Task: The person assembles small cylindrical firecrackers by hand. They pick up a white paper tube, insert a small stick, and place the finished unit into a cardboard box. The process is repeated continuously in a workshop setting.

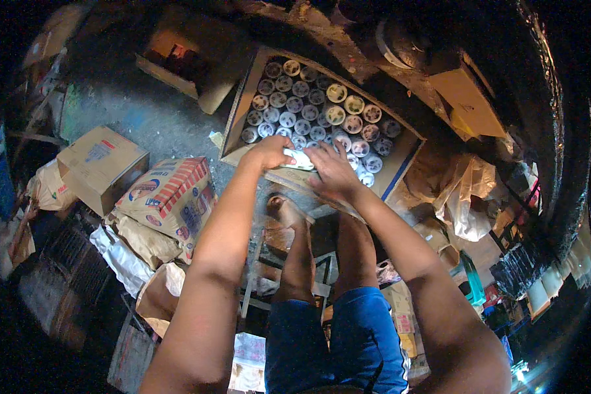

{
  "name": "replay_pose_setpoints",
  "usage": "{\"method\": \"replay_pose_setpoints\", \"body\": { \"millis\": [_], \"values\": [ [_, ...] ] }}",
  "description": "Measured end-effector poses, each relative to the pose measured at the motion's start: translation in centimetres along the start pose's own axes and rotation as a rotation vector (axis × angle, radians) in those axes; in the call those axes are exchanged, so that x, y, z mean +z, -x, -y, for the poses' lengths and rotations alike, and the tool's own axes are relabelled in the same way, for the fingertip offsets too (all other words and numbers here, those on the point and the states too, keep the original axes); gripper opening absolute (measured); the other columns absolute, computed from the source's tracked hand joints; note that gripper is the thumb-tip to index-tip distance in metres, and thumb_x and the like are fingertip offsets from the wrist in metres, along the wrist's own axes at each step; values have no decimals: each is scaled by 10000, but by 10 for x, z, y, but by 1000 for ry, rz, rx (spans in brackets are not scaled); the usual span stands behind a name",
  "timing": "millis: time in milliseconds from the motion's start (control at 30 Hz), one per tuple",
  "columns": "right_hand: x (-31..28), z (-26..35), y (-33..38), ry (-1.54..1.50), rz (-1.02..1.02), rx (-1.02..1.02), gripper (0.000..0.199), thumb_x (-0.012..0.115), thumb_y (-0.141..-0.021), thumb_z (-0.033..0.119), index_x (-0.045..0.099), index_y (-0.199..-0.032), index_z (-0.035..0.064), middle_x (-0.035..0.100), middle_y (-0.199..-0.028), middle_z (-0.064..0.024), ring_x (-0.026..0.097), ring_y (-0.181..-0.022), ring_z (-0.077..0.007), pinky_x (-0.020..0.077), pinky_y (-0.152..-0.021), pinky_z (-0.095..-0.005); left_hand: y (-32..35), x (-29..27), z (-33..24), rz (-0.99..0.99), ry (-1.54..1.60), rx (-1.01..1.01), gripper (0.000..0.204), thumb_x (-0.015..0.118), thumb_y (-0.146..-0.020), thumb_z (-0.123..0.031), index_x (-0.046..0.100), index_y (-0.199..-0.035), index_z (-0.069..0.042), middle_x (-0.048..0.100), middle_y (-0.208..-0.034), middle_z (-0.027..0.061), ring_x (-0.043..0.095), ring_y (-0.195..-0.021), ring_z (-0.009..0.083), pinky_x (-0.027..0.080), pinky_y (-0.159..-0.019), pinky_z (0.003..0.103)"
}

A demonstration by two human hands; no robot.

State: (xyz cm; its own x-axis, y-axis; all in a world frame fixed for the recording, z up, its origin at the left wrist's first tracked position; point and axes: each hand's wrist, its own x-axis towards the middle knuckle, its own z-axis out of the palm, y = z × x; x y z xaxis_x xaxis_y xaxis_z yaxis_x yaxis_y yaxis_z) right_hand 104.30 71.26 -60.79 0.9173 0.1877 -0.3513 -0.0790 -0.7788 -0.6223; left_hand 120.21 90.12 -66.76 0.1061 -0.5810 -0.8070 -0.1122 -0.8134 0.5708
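A large open cardboard box (404, 156) sits in front of me, packed with upright cylinders (302, 127) that show round, pale ends with dark marks. Some ends look bluish white, others yellowish or pinkish. Over the near wall of the box a short white cylinder (297, 159) lies on its side, held between my two hands. My left hand (269, 153) closes round its left end, thumb along the near side. My right hand (333, 169) grips the right end, its fingers reaching over toward the packed cylinders. Whatever lies under my palms is hidden.
To the left stand a closed cardboard box (102, 161) and a stuffed printed sack (167, 197). Another open carton (167, 75) is at the far left. At the right are a tilted cardboard box (466, 95) and a crumpled plastic bag (469, 197). My bare foot (285, 211) is close to the box.
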Motion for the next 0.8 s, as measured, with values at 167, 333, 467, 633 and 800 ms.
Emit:
{"method": "replay_pose_setpoints", "body": {
  "millis": [167, 333, 467, 633, 800],
  "values": [
    [-21, 18, -3, -301, -165, 26, 556, 736, -902, 298, 539, -1397, 139, 587, -1301, -161, 551, -1269, -350, 388, -1088, -549, 25, -5, -5, 135, 879, 182, 379, 691, -1002, -211, 649, -1350, -69, 709, -1186, 40, 648, -1072, 161, 504, -978, 308],
    [-42, 13, -28, -114, -253, -13, 438, 715, -866, 121, 577, -1282, 110, 615, -1199, -178, 618, -1128, -402, 530, -917, -487, -21, 39, -19, -567, 1114, 167, 326, 564, -1055, -131, 593, -1369, -47, 689, -1199, 78, 637, -1051, 154, 527, -912, 307],
    [-23, -15, -41, 110, -173, 77, 418, 646, -862, 105, 602, -1277, 92, 618, -1238, -182, 602, -1147, -387, 505, -960, -491, -50, 63, -48, -542, 1230, -28, 325, 473, -1084, -254, 637, -1286, -59, 685, -1075, 46, 615, -934, 133, 507, -825, 276],
    [-9, -30, -31, 102, -289, 74, 414, 619, -844, 68, 623, -1257, 48, 599, -1309, -171, 571, -1173, -370, 484, -1001, -469, -71, 83, -70, -644, 1203, -80, 368, 410, -1092, -301, 675, -1250, -100, 646, -989, -1, 539, -809, 115, 460, -722, 294],
    [-16, -25, -19, 95, -266, 130, 426, 646, -841, 149, 631, -1256, 58, 590, -1314, -169, 542, -1206, -372, 444, -1039, -506, -67, 84, -77, -620, 1166, 2, 456, 384, -1102, -350, 587, -1347, -23, 637, -1263, 102, 582, -1124, 203, 461, -963, 352]
  ]
}}
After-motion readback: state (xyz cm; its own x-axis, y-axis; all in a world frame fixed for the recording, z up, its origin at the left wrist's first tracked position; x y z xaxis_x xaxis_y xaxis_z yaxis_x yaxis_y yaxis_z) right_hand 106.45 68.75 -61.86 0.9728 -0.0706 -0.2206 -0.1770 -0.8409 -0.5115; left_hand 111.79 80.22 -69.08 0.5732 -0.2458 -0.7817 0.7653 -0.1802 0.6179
